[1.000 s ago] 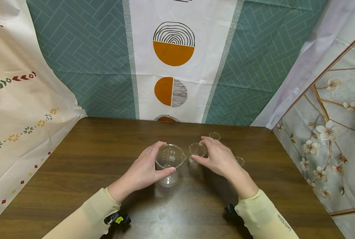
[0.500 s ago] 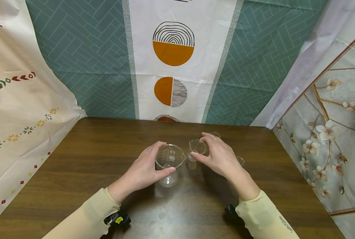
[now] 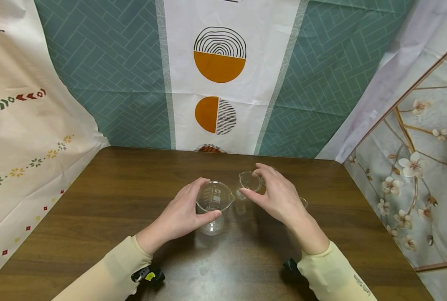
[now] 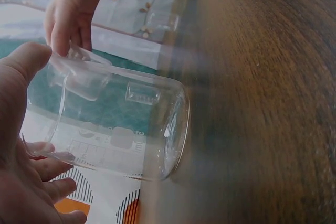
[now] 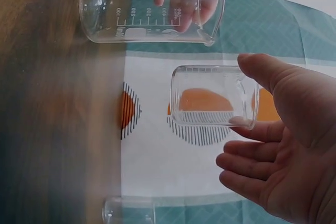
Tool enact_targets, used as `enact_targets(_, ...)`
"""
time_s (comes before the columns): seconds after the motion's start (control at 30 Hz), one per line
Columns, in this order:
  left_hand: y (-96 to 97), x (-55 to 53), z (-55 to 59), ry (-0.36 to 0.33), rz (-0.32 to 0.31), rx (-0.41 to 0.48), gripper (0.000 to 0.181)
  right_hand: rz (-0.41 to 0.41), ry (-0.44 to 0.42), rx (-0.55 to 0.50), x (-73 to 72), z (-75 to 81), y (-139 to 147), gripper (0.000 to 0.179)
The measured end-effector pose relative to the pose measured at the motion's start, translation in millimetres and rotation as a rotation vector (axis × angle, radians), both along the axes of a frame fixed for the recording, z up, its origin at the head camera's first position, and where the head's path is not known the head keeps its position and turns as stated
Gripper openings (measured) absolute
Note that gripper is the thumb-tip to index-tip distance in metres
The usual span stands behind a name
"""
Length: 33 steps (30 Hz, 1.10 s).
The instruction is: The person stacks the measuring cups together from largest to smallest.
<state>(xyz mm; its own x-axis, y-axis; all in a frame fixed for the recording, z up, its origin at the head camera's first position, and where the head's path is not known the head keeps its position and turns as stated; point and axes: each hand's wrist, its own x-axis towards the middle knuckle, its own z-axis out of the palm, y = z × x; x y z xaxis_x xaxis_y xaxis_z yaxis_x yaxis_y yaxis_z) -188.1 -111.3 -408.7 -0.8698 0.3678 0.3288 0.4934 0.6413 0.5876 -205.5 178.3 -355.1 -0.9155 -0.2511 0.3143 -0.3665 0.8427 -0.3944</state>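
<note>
A large clear glass beaker [image 3: 217, 200] with white graduations stands upright on the table. My left hand [image 3: 182, 211] grips it near the rim, thumb on the near side and fingers on the far side. Right of it, my right hand [image 3: 278, 194] pinches a smaller glass beaker [image 3: 250, 180] by its rim, between thumb and fingertip. In the right wrist view this small beaker [image 5: 202, 98] hangs off the tabletop, its base well apart from the wood. The other fingers of that hand are loosely bent beside the glass.
Another small beaker [image 3: 303, 202] shows its rim just right of my right wrist. One more stands behind my right hand, mostly hidden by it. The brown wooden table [image 3: 140, 184] ends at a patterned cloth backdrop [image 3: 133, 83], with cloths at both sides.
My right hand has risen and moved slightly away from me with the small beaker, now covering more of the beaker behind. My left hand and the large beaker stay put.
</note>
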Motion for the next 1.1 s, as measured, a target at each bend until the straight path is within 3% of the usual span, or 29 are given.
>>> enact_targets(1.1, -0.5, -0.3, -0.2, -0.007, 0.001, 0.01, 0.086, 0.013, 0.043, -0.08, 11.6, 22.2, -11.6, 0.052)
